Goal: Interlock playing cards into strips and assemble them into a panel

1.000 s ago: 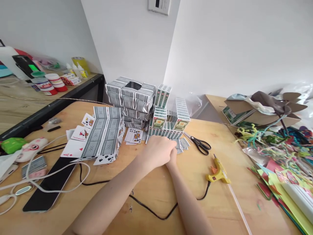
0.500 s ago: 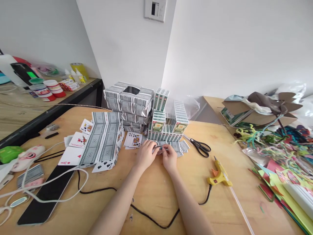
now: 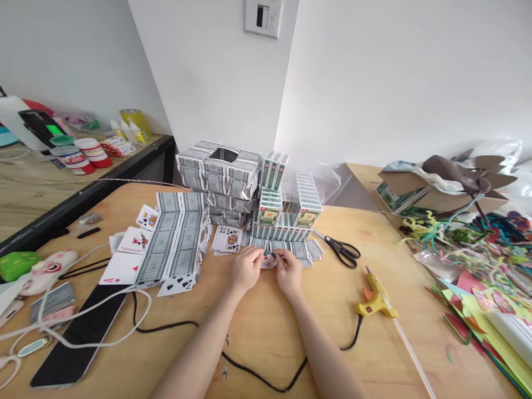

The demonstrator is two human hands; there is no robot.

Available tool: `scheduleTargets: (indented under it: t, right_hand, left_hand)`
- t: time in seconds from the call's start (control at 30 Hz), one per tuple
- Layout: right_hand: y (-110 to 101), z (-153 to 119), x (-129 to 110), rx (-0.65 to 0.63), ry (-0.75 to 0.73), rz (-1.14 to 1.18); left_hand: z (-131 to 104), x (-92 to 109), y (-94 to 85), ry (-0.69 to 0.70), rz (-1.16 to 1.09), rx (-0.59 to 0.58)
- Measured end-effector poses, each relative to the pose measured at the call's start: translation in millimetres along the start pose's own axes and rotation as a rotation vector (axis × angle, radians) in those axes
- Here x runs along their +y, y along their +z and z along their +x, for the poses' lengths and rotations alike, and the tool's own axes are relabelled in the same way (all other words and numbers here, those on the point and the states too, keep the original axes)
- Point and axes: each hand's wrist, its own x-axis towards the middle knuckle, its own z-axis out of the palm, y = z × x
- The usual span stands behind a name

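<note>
Between my two hands is a playing card (image 3: 268, 262) with red marks, its face partly showing. My left hand (image 3: 248, 266) pinches its left side and my right hand (image 3: 288, 270) pinches its right side, the fingertips close together at the top edge. Just beyond lie grey-backed cards (image 3: 286, 246) in a spread row, in front of stacked green card boxes (image 3: 282, 230). Left of my left hand rests a small pile of face-up cards (image 3: 227, 239). Farther left stands a folded panel of joined cards (image 3: 170, 238).
Behind is a block built of folded cards (image 3: 220, 177). Black scissors (image 3: 341, 250) and a yellow glue gun (image 3: 376, 296) lie to the right, the gun's black cable (image 3: 266, 378) crossing the front. A black phone-like slab (image 3: 78, 343) and white cables are at left; coloured paper (image 3: 477, 316) is at far right.
The card between my hands has tipped so that its red-marked face now shows. My hands stay at nearly the same place.
</note>
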Motion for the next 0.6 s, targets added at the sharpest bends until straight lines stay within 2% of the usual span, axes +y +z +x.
scheduleTargets:
  t: [0.13, 0.3, 0.6]
  right_hand:
    - [1.3, 1.4, -0.3, -0.041, 0.107, 0.137]
    - [1.5, 4.5, 1.4, -0.063, 0.213, 0.297]
    - [0.2, 4.4, -0.5, -0.087, 0.205, 0.269]
  left_hand:
    - [-1.1, -1.0, 4.5, -0.107, -0.018, 0.023]
    - [-2.2, -6.5, 7.0, -0.149, -0.097, 0.049]
    - [-4.3, -8.9, 10.2, -0.052, -0.059, 0.026]
